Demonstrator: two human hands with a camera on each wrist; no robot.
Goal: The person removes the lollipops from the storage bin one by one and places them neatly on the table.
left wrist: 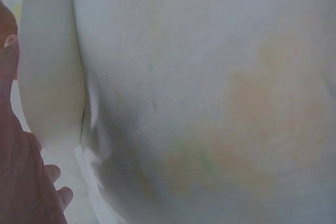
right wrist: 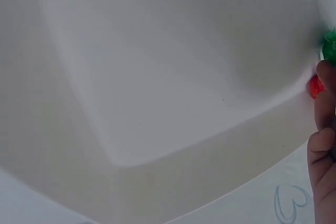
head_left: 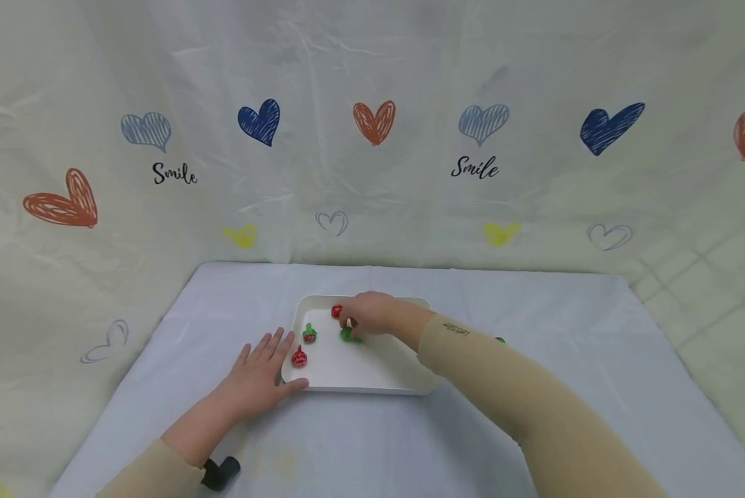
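A white tray (head_left: 372,366) lies on the table, with small round wrapped candies in it. My left hand (head_left: 254,384) rests at its left front corner, fingers spread and thumb over the front rim. In the left wrist view only part of that hand (left wrist: 26,182) shows, beside the tray's outer wall (left wrist: 50,66). Inside the tray, my right hand (head_left: 369,315) pinches a green wrapped candy (head_left: 347,335); its fingertips partly cover it. A red candy (head_left: 337,311) sits just beyond those fingers. Near the left wall are a green-and-red candy (head_left: 310,335) and another red one (head_left: 299,357).
A small green thing (head_left: 500,339) peeks out behind the right sleeve (head_left: 503,373), mostly hidden. A white cloth (head_left: 596,387) covers the table. Behind stands a curtain (head_left: 422,138) printed with hearts. A black strap piece (head_left: 221,474) is at the left wrist.
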